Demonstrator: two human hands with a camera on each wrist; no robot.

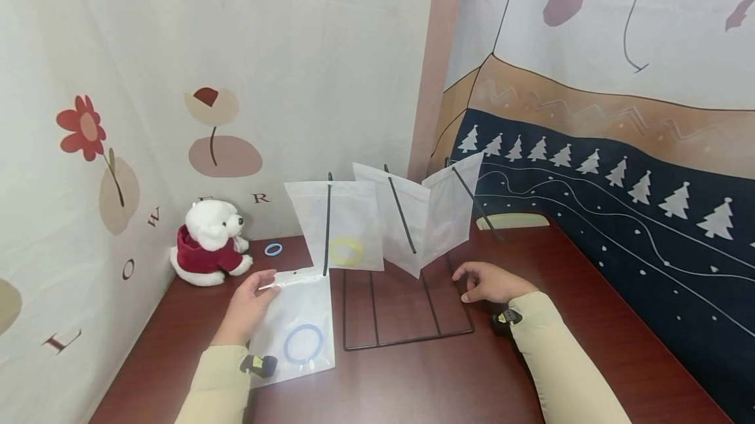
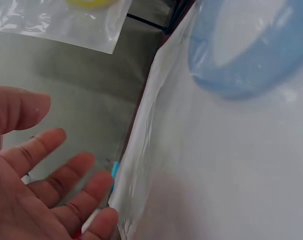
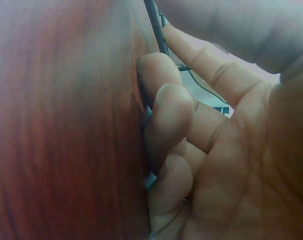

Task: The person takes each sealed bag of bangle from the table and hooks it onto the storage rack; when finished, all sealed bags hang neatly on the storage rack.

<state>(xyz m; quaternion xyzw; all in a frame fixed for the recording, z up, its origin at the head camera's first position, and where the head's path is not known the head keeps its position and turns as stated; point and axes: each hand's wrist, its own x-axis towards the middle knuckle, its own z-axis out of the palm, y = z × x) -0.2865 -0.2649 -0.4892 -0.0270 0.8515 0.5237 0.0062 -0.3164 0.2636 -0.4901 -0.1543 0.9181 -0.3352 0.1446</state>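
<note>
A white, translucent zip bag (image 1: 312, 306) with a blue ring (image 1: 303, 326) showing through it lies at the front left of a black wire rack (image 1: 407, 344). My left hand (image 1: 250, 303) is at its upper left corner; in the left wrist view the fingers (image 2: 66, 170) are spread, loosely bent, beside the bag's edge. My right hand (image 1: 492, 282) is at the rack's right side wire, thumb and index finger apart; its other fingers (image 3: 169, 120) curl loosely by the tabletop. Three similar bags hang on the rack's prongs: the left bag (image 1: 360, 214) with a yellow ring (image 1: 346, 251), the middle bag (image 1: 404, 214) and the right bag (image 1: 454, 201).
A white plush bear (image 1: 209, 244) in a red garment sits at the back left. Near it lies a small light blue ring (image 1: 273, 250). A pale flat object (image 1: 513, 221) is at the back right of the brown table (image 1: 401, 385). Printed cloth walls stand behind.
</note>
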